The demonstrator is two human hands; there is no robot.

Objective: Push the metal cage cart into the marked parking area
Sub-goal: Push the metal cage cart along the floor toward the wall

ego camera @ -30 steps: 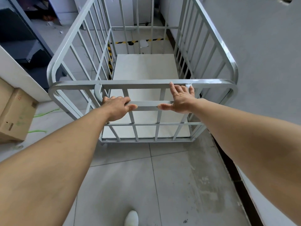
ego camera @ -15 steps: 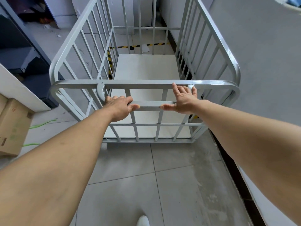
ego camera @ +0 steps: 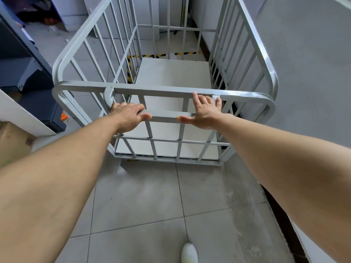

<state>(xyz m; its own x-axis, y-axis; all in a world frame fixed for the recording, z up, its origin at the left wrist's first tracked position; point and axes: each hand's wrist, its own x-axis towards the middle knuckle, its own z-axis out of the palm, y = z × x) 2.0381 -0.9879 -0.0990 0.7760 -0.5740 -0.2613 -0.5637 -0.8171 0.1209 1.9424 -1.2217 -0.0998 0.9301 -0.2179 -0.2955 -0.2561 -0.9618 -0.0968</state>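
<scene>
The grey metal cage cart (ego camera: 163,90) stands straight ahead of me, empty, with a pale flat deck. My left hand (ego camera: 127,116) grips its horizontal handle bar (ego camera: 164,115), fingers curled over the top and thumb underneath. My right hand (ego camera: 204,112) presses against the same bar with straight fingers pointing up to the top rail, thumb stretched along the bar. Yellow-and-black floor tape (ego camera: 163,55) of the marked parking area shows through the bars beyond the cart's far end and along its left side.
A grey wall (ego camera: 307,73) runs close along the cart's right side. Dark blue shelving (ego camera: 24,73) and a cardboard box (ego camera: 13,143) stand on the left. One white shoe (ego camera: 189,253) is on the tiled floor below.
The cart has rolled forward along the wall, nearer the striped tape. I have stepped after it; both hands stay where they were on the handle bar.
</scene>
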